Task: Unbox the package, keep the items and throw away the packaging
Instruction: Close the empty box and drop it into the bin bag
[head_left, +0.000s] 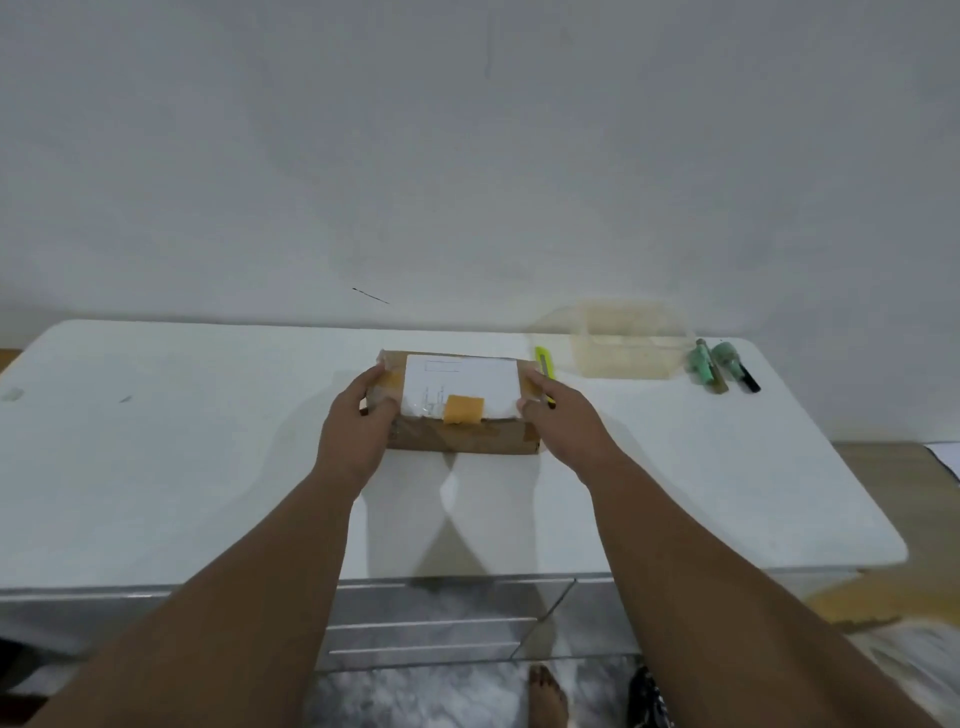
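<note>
A brown cardboard package (460, 434) wrapped in clear tape lies on the white table (156, 467), near its middle. A white shipping label and a small orange sticker cover its top. My left hand (358, 426) grips the package's left end, fingers over the top edge. My right hand (561, 415) grips the right end in the same way. The package is closed and rests flat on the table.
A yellow utility knife (544, 366) lies just behind my right hand. A clear plastic container (623, 343) stands at the back right, beside two green-wrapped items and a black pen (722, 366). A wall runs behind the table. Bare feet show below the front edge.
</note>
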